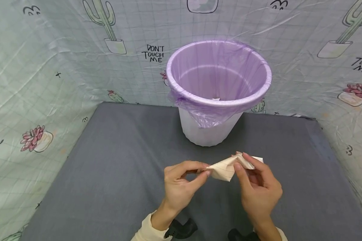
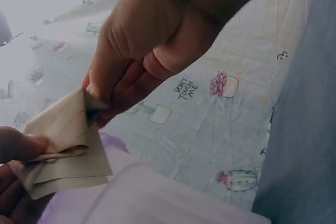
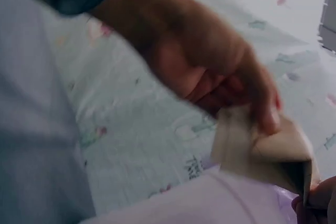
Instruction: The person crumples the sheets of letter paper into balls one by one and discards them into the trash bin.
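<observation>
A small folded piece of cream lined paper is held in the air between both hands, in front of the bin. My left hand pinches its left corner between thumb and forefinger. With thumb and fingers, my right hand grips the paper's right part, where a folded end sticks out beyond the fingers. In the left wrist view the paper shows several layers and a raised flap. The right wrist view has the same folded paper, slightly blurred, under the right thumb.
A white bin lined with a purple bag stands at the back of the grey cloth surface. A small white scrap shows inside it. Patterned cloth hangs behind and at both sides.
</observation>
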`<state>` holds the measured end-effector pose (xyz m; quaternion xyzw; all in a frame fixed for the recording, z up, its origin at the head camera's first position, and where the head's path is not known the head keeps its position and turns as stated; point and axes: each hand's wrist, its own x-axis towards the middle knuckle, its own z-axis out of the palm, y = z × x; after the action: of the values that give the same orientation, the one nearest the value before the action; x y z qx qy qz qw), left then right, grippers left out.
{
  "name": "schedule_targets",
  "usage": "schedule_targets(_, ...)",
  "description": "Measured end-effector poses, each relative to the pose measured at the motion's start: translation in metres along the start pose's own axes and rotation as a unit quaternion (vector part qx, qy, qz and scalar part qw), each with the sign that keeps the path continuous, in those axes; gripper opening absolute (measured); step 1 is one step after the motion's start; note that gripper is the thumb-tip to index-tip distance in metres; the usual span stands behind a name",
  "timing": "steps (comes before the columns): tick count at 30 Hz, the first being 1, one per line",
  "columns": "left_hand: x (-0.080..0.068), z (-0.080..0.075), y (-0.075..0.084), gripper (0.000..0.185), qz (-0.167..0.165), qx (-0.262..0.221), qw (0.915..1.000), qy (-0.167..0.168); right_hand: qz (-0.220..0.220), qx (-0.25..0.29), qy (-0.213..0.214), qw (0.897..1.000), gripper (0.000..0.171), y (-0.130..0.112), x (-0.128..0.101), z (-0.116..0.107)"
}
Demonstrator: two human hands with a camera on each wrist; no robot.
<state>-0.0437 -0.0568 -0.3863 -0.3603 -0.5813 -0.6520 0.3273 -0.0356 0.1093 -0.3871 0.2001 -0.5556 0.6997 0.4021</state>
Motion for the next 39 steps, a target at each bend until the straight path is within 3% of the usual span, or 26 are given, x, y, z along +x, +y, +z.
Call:
schedule_targets(2,0.000,0.003,0.002,0.020,0.031,0.023,0.9992,0.004,-0.061,-0.050,0.017,0.997,0.022,0.001,0.001,0.004)
schedule_targets(5,0.000,0.008,0.003,0.016,0.071,0.054,0.9959,0.011,-0.130,-0.117,0.029,0.984,0.016,0.002,0.004,0.009)
schedule_targets(7,-0.001,0.010,0.002,0.016,0.076,0.063,0.9950,0.016,-0.161,-0.129,0.011,0.978,0.016,0.002,0.006,0.011)
schedule_targets(10,-0.002,0.008,0.000,0.017,0.055,0.066,0.9958,0.030,-0.185,-0.100,-0.046,0.977,0.021,0.004,0.009,0.012)
schedule_targets(14,-0.001,-0.001,-0.004,0.018,-0.028,0.043,0.9977,0.044,-0.146,-0.024,-0.120,0.982,0.026,0.003,0.012,0.004)
schedule_targets(17,0.001,-0.010,-0.003,0.018,-0.109,-0.009,0.9933,0.038,-0.063,0.072,-0.159,0.983,0.037,0.001,0.013,-0.012)
schedule_targets(19,0.002,-0.015,0.000,0.018,-0.152,-0.046,0.9871,0.024,-0.010,0.145,-0.180,0.973,0.043,0.001,0.014,-0.021)
schedule_targets(21,0.004,-0.018,0.002,0.018,-0.175,-0.074,0.9817,0.004,0.031,0.217,-0.208,0.953,0.045,0.002,0.015,-0.027)
schedule_targets(23,0.005,-0.018,0.005,0.019,-0.184,-0.086,0.9792,-0.011,0.035,0.247,-0.239,0.938,0.039,0.003,0.016,-0.028)
schedule_targets(26,0.005,-0.018,0.006,0.020,-0.180,-0.074,0.9806,-0.024,0.007,0.257,-0.287,0.923,0.031,0.005,0.020,-0.025)
schedule_targets(29,0.004,-0.018,0.006,0.020,-0.187,-0.056,0.9805,-0.022,-0.025,0.262,-0.321,0.910,0.029,0.004,0.023,-0.022)
schedule_targets(33,0.003,-0.018,0.006,0.020,-0.203,-0.052,0.9777,-0.019,-0.028,0.283,-0.355,0.891,0.029,0.003,0.025,-0.021)
schedule_targets(35,0.002,-0.016,0.007,0.018,-0.204,-0.051,0.9772,-0.027,-0.026,0.284,-0.353,0.891,0.027,0.004,0.023,-0.019)
schedule_targets(39,-0.001,-0.011,0.007,0.013,-0.193,-0.022,0.9802,-0.040,-0.018,0.261,-0.330,0.907,0.025,0.009,0.019,-0.018)
